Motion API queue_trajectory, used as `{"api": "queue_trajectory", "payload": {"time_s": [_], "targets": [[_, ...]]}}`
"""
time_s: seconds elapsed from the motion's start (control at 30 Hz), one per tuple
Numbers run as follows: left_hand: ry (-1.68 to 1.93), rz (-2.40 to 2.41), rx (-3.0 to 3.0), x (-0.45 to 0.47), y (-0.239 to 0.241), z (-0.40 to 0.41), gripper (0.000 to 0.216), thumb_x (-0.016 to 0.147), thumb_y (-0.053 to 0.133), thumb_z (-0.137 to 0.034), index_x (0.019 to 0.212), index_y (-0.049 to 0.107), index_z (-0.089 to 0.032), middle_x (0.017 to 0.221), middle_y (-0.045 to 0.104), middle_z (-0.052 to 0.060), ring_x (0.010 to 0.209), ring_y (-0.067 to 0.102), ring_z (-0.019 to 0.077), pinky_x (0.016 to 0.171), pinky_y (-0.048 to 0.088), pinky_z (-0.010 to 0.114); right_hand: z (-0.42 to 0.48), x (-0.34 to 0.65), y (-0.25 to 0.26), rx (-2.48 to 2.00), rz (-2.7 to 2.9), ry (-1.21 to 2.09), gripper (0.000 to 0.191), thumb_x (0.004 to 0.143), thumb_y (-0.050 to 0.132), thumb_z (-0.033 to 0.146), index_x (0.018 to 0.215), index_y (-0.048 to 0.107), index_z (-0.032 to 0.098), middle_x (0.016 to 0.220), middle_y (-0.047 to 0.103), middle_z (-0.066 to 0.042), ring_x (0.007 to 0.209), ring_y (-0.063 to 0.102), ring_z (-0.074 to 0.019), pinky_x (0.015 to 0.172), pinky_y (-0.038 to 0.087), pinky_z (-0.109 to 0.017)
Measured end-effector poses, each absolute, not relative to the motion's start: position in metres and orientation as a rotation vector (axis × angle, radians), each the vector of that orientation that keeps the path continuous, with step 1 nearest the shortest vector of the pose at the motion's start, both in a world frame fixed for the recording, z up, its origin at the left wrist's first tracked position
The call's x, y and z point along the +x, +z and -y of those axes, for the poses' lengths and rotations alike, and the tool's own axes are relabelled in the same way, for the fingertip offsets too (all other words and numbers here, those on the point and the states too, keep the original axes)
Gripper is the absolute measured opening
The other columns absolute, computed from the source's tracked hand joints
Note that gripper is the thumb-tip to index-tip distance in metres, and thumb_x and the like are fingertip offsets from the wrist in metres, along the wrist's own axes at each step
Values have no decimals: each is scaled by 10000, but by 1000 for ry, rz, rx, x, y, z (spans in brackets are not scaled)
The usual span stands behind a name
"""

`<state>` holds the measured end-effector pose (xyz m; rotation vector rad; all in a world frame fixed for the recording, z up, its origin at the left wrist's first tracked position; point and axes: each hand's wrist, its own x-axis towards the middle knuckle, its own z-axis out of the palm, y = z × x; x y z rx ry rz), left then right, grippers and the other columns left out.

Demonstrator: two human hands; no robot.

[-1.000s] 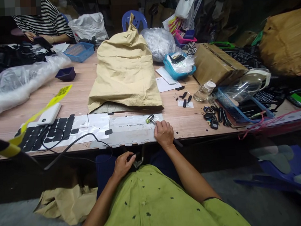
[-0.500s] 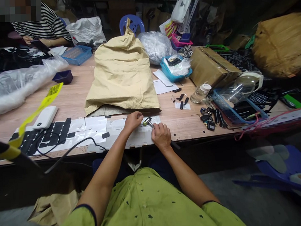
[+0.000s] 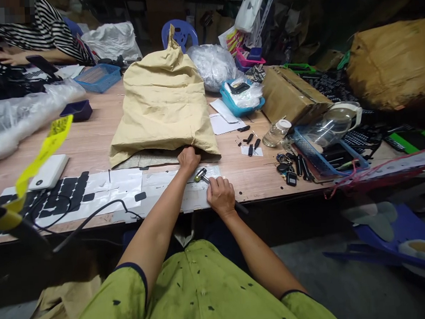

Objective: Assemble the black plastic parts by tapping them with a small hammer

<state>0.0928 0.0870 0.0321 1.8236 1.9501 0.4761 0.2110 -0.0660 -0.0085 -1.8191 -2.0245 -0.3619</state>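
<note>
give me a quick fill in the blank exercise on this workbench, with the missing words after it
1. The hand that holds the hammer is the person's ____ one.
2. Of the near and far edges of the tan sack, the left hand is at the ____ one.
3. The clear jar has a lid coloured ____.
4. The black-and-white pattern on the co-worker's sleeve is made of ____.

Missing words: right; near; white; stripes.
</note>
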Motion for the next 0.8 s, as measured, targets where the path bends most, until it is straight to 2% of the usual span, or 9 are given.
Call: {"api": "queue_trajectory", "payload": {"time_s": [0.07, 0.2, 0.3, 0.5, 0.8], "targets": [[494, -1984, 1841, 77, 35, -74, 174, 788, 674, -295, 915, 710, -182, 1049, 732, 156, 1024, 677, 338, 813, 496, 386, 65, 211, -9, -1820, 2023, -345, 210, 929, 488, 195, 1032, 671, 205, 861, 573, -79, 836, 444, -237, 706, 303, -343], [678, -1856, 1816, 33, 32, -35, 180, 780, 705, -349, 918, 683, -236, 907, 745, 35, 852, 664, 240, 718, 479, 320, 64, 211, -9, -1838, 2017, -314, 199, 930, 485, 192, 1004, 669, 205, 874, 569, -85, 846, 442, -239, 708, 303, -346], [765, -1703, 1769, 8, 20, 0, 188, 774, 712, -330, 936, 694, -236, 884, 737, 7, 796, 640, 203, 721, 487, 307, 63, 211, -10, -1836, 2008, -317, 205, 932, 487, 193, 1022, 671, 205, 874, 571, -82, 844, 444, -236, 710, 304, -340], [813, -1553, 1967, 0, 0, 32, 161, 797, 697, -270, 951, 731, -237, 936, 727, 36, 933, 611, 236, 882, 492, 378, 59, 217, -12, -1830, 2004, -279, 190, 947, 519, 226, 1044, 681, 213, 898, 598, -79, 858, 479, -230, 717, 316, -328], [773, -1538, 2043, 3, -5, 26, 146, 808, 689, -259, 945, 737, -250, 894, 700, 34, 906, 590, 242, 866, 482, 396, 69, 223, -3, -1708, 1875, 41, 271, 978, 461, 236, 1074, 715, 228, 924, 673, -59, 835, 604, -185, 726, 438, -269]]}}
